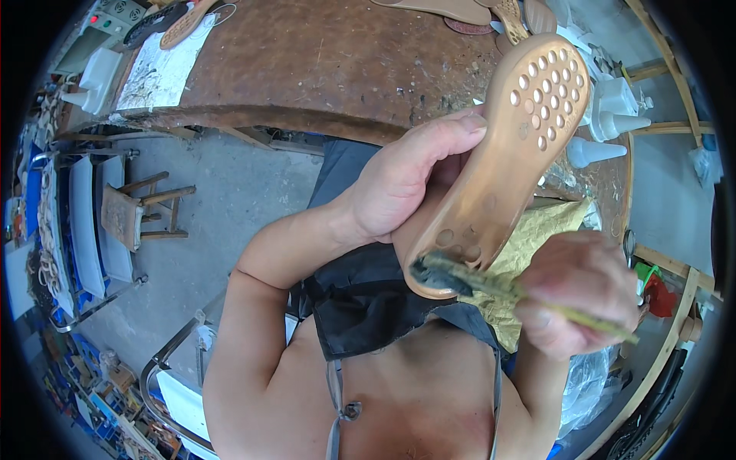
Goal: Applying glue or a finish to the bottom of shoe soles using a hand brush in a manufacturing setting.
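My left hand (410,172) grips a tan shoe sole (498,169) by its edge near the middle, thumb on the upper side. The sole is tilted, its wide end with rows of round holes pointing away and its narrower heel end near me. A few round hollows show in the heel. My right hand (579,295), slightly blurred, is closed round the handle of a brush (491,284). The brush's dark bristles lie over the heel end and appear to touch it.
A brown worktable (307,69) spans the far side, with more soles (441,9) at its back. White nozzle bottles (613,123) stand at the right. Gold-coloured paper (537,238) lies below the sole. A wooden stool (142,211) and a shelf rack (96,222) are at the left.
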Demonstrator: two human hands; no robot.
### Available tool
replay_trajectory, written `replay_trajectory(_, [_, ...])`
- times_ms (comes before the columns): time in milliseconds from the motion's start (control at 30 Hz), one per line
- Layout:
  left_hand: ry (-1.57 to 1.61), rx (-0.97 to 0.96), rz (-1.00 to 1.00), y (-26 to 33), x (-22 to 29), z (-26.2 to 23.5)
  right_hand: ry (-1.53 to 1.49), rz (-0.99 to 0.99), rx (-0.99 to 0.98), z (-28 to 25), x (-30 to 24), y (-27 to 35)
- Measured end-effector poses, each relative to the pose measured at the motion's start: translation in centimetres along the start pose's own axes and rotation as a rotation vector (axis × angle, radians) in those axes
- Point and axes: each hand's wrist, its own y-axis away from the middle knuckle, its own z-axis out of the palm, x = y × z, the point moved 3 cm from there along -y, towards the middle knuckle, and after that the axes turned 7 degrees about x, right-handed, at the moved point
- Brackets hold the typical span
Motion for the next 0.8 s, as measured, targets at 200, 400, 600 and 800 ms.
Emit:
replay_trajectory(200, [0.107,-0.033,-0.18,-0.5,-0.9,-0.1,-0.119,-0.071,-0.188,-0.3,0.8,-0.8])
replay_trajectory(400, [-0.019,0.068,-0.301,-0.5,-1.7,-0.6,-0.328,-0.183,-0.553,0.0,2.5,-3.1])
replay_trajectory(600, [-0.046,-0.002,-0.392,-1.2,-2.0,-0.3,-0.289,-0.211,-0.641,-1.4,3.2,-4.0])
replay_trajectory(800, [-0.141,-0.013,-0.24,-1.1,-0.9,-0.9,-0.269,-0.011,-0.367,-4.1,5.0,-3.7])
